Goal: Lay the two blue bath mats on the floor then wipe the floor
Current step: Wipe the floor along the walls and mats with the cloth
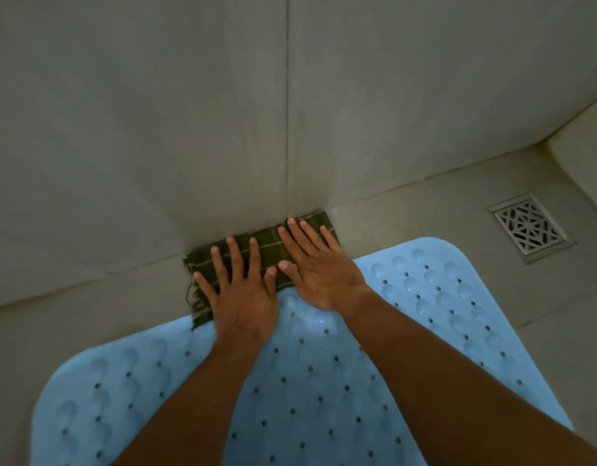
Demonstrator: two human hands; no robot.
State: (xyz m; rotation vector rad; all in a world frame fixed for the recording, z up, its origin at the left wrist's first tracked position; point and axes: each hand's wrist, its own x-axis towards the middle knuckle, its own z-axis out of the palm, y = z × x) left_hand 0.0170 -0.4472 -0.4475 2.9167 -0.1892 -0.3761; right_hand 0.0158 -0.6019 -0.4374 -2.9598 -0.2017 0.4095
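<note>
A light blue bath mat point(425, 297) with holes and suction bumps lies flat on the grey tiled floor point(458, 203), filling the lower part of the view. Just beyond its far edge a folded dark green striped cloth point(267, 245) lies on the floor against the foot of the wall. My left hand point(240, 294) presses flat on the cloth's left half with fingers spread. My right hand point(319, 270) presses flat on its right half, fingers straight. Both forearms reach over the mat. Only one mat is visible.
A grey tiled wall point(189, 112) rises straight ahead, meeting the floor right behind the cloth. A square metal floor drain point(529, 227) sits at the right. A raised ledge point(586, 156) stands in the far right corner.
</note>
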